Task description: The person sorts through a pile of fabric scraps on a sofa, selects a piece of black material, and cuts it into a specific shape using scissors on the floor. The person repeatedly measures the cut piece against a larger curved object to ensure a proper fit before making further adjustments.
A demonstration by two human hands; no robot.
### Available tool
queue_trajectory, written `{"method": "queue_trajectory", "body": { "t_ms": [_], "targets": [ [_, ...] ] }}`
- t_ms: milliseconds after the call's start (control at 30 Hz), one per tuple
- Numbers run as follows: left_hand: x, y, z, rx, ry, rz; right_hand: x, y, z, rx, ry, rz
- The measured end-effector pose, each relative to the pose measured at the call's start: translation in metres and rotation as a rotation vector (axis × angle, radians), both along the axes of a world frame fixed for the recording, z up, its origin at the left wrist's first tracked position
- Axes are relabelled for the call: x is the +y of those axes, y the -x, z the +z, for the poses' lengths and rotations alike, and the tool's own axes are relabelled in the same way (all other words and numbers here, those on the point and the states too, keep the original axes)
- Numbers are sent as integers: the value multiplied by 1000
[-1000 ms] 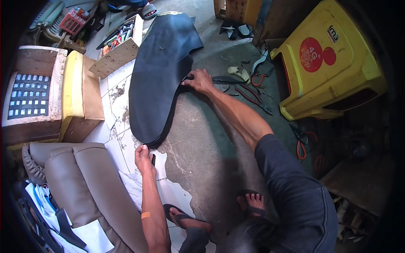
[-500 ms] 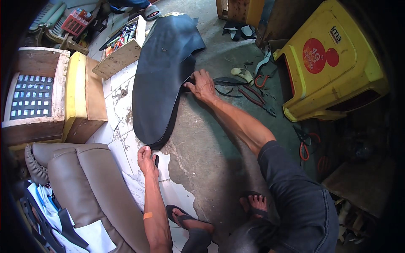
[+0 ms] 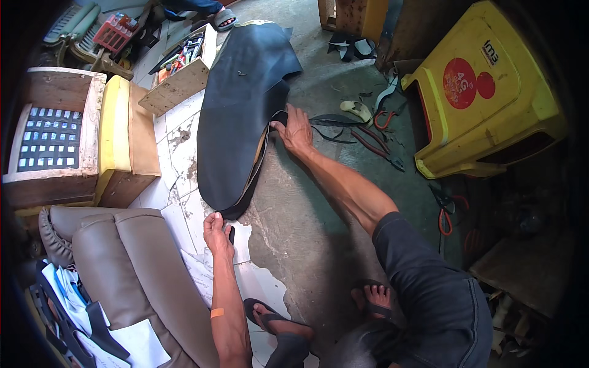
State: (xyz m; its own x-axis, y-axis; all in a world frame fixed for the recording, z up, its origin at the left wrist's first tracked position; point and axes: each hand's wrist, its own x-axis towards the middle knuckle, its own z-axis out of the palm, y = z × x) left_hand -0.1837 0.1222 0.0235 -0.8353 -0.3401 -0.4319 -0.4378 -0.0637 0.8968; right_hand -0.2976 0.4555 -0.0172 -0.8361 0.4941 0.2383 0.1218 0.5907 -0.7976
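Note:
A long black seat (image 3: pixel 236 141), shaped like a motorcycle seat and draped in smooth black covering, lies on the floor in front of me. At its near rounded end, my left hand (image 3: pixel 218 236) is closed with the fingertips on the covering's edge. A short dark piece (image 3: pixel 231 234) shows beside that palm; what it is I cannot make out. My right hand (image 3: pixel 297 132) grips the covering's edge along the right side, thumb and fingers pressed together. Between the hands the edge stands away, and a tan strip (image 3: pixel 261 150) shows beneath it.
Pliers (image 3: pixel 372 141), orange-handled scissors (image 3: pixel 384 119) and dark scraps lie right of the seat. A yellow plastic stool (image 3: pixel 491 92) stands further right. Left are a wooden tool box (image 3: pixel 178 86), a wooden frame (image 3: pixel 55 184) and brown cushions (image 3: pixel 129 270). Someone's sandalled foot (image 3: pixel 226 19) shows at the far end.
The covering's right edge has opened outward, baring the tan strip. My right hand keeps its grip there, and my left hand stays at the near end. The whole view has shifted slightly.

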Motion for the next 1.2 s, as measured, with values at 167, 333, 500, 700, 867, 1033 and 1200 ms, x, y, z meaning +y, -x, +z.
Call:
{"method": "queue_trajectory", "body": {
  "t_ms": [167,333,500,700,867,1033,1200],
  "targets": [
    [4,3,-1,-10,1,14,10,5,-4,40,-61,53],
    [3,4,1,-5,4,29,13,8,3,39,-42,142],
    [4,4,1,-15,2,41,23,15,5,78,-84,226],
    [-8,-3,3,9,-29,-37,44,8,22,-12,-184,436],
    [-26,-40,48,182,-132,-63,89,-35,71,-141,82,652],
    [-20,25,90,222,-53,-33,103,-12,135,-202,79,661],
    [-15,77,65,117,78,94,105,3,117,127,-353,305]
  ]
}}
